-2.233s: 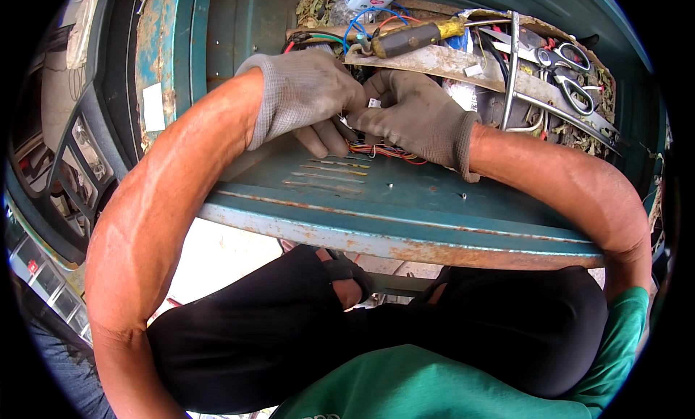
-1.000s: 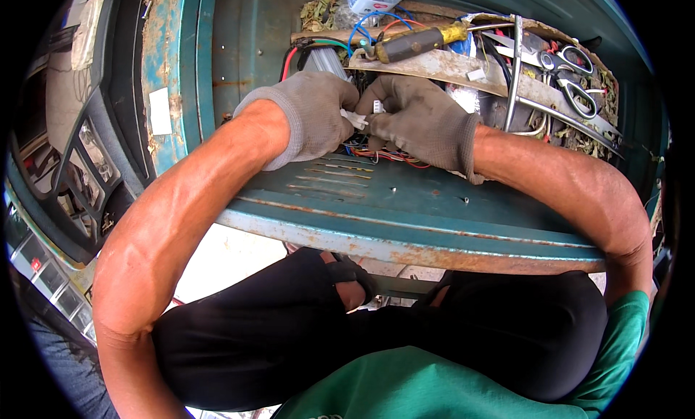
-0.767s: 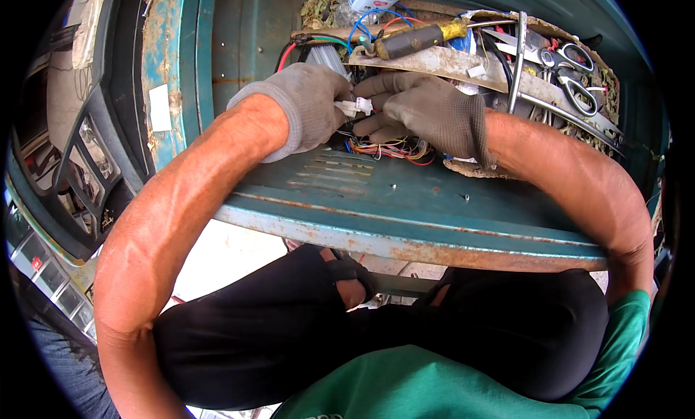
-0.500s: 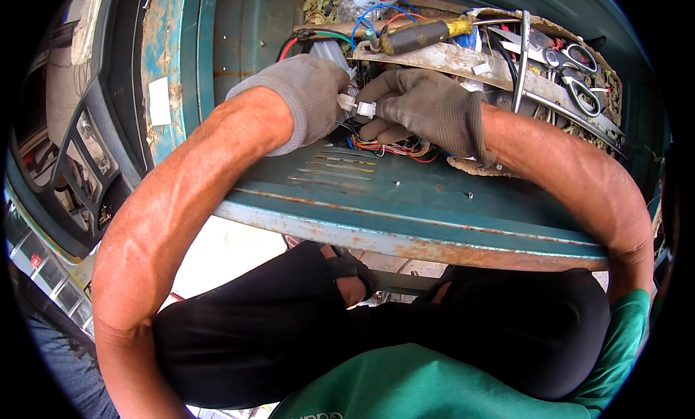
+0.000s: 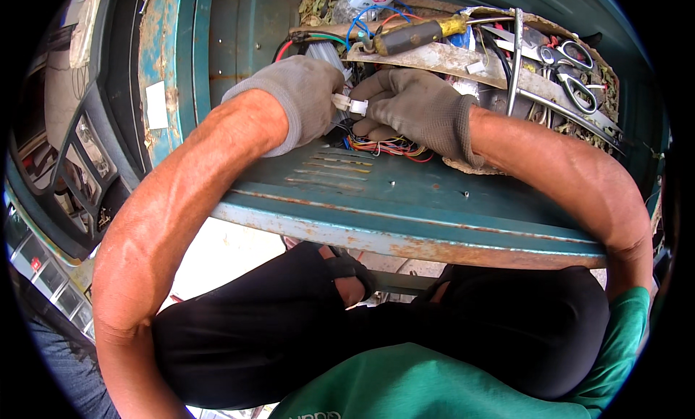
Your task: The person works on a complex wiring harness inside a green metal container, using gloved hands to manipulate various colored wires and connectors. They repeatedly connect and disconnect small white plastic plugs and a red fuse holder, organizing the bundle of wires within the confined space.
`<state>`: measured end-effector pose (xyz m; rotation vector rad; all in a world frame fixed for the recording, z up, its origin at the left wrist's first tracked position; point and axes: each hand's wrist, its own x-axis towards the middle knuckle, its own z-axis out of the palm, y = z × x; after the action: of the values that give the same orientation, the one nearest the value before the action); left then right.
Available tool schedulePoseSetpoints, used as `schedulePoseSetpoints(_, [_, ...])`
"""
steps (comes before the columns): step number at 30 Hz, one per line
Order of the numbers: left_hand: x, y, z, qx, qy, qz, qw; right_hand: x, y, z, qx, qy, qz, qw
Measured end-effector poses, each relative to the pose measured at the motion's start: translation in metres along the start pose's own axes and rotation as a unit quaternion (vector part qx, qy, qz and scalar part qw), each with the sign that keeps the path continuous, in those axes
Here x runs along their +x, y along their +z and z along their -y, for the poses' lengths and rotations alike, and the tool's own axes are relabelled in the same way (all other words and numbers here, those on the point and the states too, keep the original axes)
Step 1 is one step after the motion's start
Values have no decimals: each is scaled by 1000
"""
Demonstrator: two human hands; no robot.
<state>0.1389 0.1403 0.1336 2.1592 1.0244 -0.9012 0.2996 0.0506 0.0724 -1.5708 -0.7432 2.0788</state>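
Both my hands wear grey-brown knit gloves and meet over a green metal bin. My left hand is closed on a small off-white wire connector that sticks out of its fingertips. Facing it, my right hand pinches a white wire connector. The two connectors touch end to end; how deep one sits in the other is too small to tell. Below the fingers lies a bundle of thin coloured wires. Red and green cables run behind my left hand.
A yellow-and-black screwdriver rests on a dirty board behind my right hand. Scissors, a metal rod and other tools crowd the right side. The bin's rusty front edge runs under my forearms.
The two connectors, slightly apart at an angle before, now meet in line. My right hand has shifted a little to the left. The whole view has also slid slightly.
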Motion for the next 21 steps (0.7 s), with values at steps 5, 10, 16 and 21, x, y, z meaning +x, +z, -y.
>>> schedulePoseSetpoints(5, [-28, 0, 2, 3, -24, -3, 1000, -14, 17, 15, -51, -20, 42, 998])
schedulePoseSetpoints(10, [-26, 0, 0, 15, -16, -22, 1000, -14, 15, 15, -107, -33, 36, 993])
schedulePoseSetpoints(16, [-25, 0, 0, 17, -19, -25, 999, -8, 13, 6, -120, -55, 31, 991])
schedulePoseSetpoints(21, [-24, -2, -1, 8, -27, -26, 999, -3, 12, -3, -147, -74, 4, 986])
